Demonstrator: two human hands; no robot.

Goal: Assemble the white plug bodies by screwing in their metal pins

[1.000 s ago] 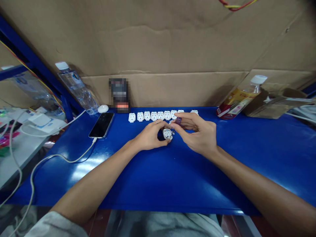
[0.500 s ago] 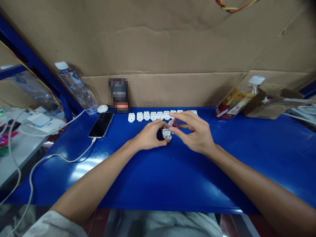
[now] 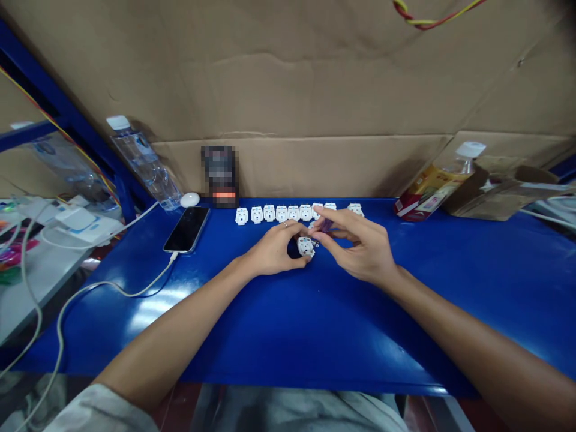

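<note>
We log a clear bottle (image 3: 146, 162) leaning at left; a labelled bottle (image 3: 432, 187) stands tilted by a cardboard box (image 3: 486, 201), contents unclear. Bare table (image 3: 315, 336) runs to its near edge. Left hand (image 3: 275, 249) grips a white part (image 3: 305, 245), holed face up, before similar parts (image 3: 281, 213); right hand (image 3: 360, 243) pinches a purple-handled tool (image 3: 326, 225) slanting toward it. We cannot tell the part's long axis.

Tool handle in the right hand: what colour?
Purple. The handle shows best in the head view, partly covered by the right hand.

Purple handle (image 3: 324, 225) partly hidden by right hand (image 3: 366, 246), wires (image 3: 422, 25) cropped at top
</note>
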